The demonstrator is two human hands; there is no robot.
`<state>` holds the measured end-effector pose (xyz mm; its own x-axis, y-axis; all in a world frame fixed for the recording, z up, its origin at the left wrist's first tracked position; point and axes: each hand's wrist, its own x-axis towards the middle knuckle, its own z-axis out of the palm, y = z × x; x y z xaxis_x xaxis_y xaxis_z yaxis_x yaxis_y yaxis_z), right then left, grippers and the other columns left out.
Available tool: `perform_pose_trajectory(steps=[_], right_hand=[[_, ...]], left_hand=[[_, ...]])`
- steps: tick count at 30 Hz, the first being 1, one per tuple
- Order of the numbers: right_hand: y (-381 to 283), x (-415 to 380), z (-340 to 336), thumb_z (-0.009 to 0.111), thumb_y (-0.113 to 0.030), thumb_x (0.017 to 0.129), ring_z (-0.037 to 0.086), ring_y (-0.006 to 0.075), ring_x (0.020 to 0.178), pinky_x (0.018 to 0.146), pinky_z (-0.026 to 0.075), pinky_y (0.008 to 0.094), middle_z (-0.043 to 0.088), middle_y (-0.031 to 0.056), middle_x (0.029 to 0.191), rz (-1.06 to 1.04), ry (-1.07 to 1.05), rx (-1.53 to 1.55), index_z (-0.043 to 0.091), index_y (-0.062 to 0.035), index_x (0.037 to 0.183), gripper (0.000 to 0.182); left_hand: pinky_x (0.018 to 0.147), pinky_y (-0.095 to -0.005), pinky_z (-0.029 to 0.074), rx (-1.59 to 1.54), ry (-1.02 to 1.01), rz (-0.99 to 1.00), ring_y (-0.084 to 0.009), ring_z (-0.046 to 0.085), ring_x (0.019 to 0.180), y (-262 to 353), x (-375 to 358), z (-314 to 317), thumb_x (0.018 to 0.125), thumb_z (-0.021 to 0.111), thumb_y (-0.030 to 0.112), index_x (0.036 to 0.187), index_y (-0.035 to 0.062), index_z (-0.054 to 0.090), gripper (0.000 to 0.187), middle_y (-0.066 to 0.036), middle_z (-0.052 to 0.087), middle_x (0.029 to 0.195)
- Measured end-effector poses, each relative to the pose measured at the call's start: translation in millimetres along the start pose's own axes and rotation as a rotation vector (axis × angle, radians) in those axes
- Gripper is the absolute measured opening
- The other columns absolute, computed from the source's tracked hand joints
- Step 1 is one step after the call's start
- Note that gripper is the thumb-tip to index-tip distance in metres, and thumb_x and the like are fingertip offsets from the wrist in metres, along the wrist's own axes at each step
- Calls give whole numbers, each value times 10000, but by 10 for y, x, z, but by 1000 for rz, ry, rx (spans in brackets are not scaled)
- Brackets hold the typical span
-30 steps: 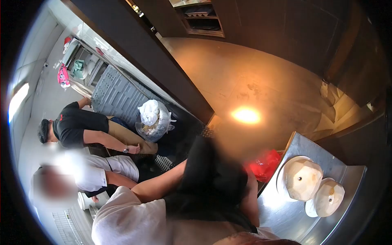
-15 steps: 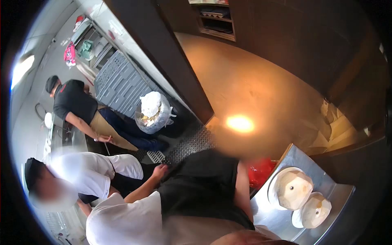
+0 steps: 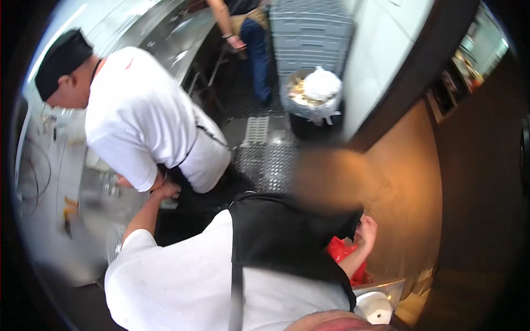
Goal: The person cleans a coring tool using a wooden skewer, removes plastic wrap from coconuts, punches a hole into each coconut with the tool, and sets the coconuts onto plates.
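Observation:
My left hand (image 3: 167, 191) is low at the left, close to the white-shirted co-worker, with its fingers curled. A small pale thing shows just under it, and I cannot tell whether the hand holds it. On the other side, my right hand (image 3: 367, 230) has its bent fingers at the edge of the black apron (image 3: 292, 243) I wear. Behind that forearm lies a red plastic bag (image 3: 346, 255). A white coconut-like piece with a small dark hole (image 3: 375, 308) sits on a metal shelf (image 3: 395, 289) below the right arm.
A co-worker in a white shirt (image 3: 143, 116) bends over a metal counter (image 3: 96, 190) on the left. Farther back stands another person (image 3: 254, 49). A lined bin (image 3: 309, 105) full of waste is before stacked grey crates (image 3: 312, 36). A dark door post (image 3: 414, 77) borders the orange-lit floor (image 3: 408, 193).
My view has swung round, so the co-workers, bin and crates sit farther right, and the coconut-like pieces have mostly left the view. My right hand now shows at the apron's edge.

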<state>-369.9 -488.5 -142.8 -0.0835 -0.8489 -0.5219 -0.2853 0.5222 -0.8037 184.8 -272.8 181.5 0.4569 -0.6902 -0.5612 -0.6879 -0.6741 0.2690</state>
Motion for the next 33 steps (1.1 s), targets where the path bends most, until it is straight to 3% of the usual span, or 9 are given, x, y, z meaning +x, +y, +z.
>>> perform_pose_trajectory(steps=[6,11,16,19,24,26,28,31,33], right_hand=[[832,875,-881,673,-318,913,570,120,554,427,431,255,603,37,757,-72,218,111,564,-77,1079,313],[-128,111,-244,699,-337,890,632,138,730,505,459,229,636,59,918,141,640,230,338,-49,1401,688],[461,-647,-119,652,-375,906,562,296,1182,987,442,435,572,196,1316,233,506,607,474,-51,1378,600],[491,-870,257,533,-239,983,607,324,1122,910,512,456,607,220,1245,71,478,898,502,14,1302,409],[179,-1799,884,566,-142,928,658,223,776,649,540,344,666,143,975,42,678,1162,516,-43,1130,230],[-190,-2335,1166,569,-143,928,616,187,717,606,492,306,657,117,935,33,915,1180,465,-68,1175,278],[-213,-2523,1214,569,-134,930,566,163,668,587,451,291,642,103,903,-43,963,1330,445,-73,1194,298],[19,-2914,1235,559,-124,934,557,157,677,598,448,285,627,91,897,-105,1000,1389,436,-70,1201,299],[107,-3002,1043,543,-128,940,553,179,738,618,463,315,592,118,970,-225,1252,1318,389,-96,1289,383]], left_hand=[[747,-340,498,127,-41,-134,-190,637,855,-612,-318,-616,954,478,463,1067,46,653,467,-89,676,882],[774,-353,507,386,-217,-178,-211,655,889,-543,298,-498,955,460,515,1096,44,651,527,-105,696,913],[801,-367,517,676,-218,-110,-231,673,923,-390,732,-278,957,443,568,1125,43,649,588,-120,717,944],[694,-364,519,99,9,-32,-218,654,657,164,1335,-264,971,520,469,987,-35,656,523,-89,669,678],[621,-287,498,12,222,1024,-161,625,772,733,1786,278,985,554,336,1141,-9,609,382,-132,672,965],[654,-263,509,-364,-303,569,-172,654,867,476,1484,517,993,547,262,1265,36,561,355,-105,664,1084],[697,-304,518,-63,-361,651,-221,662,879,402,2486,1113,960,586,253,1258,42,555,367,-142,674,1072],[799,-450,531,841,-553,1176,-398,669,934,1244,5817,2192,881,662,292,1174,30,572,404,-197,701,967],[1002,-422,434,1199,-716,1336,-333,567,1192,1531,6126,2100,875,673,337,1274,39,552,513,-291,600,1204]])
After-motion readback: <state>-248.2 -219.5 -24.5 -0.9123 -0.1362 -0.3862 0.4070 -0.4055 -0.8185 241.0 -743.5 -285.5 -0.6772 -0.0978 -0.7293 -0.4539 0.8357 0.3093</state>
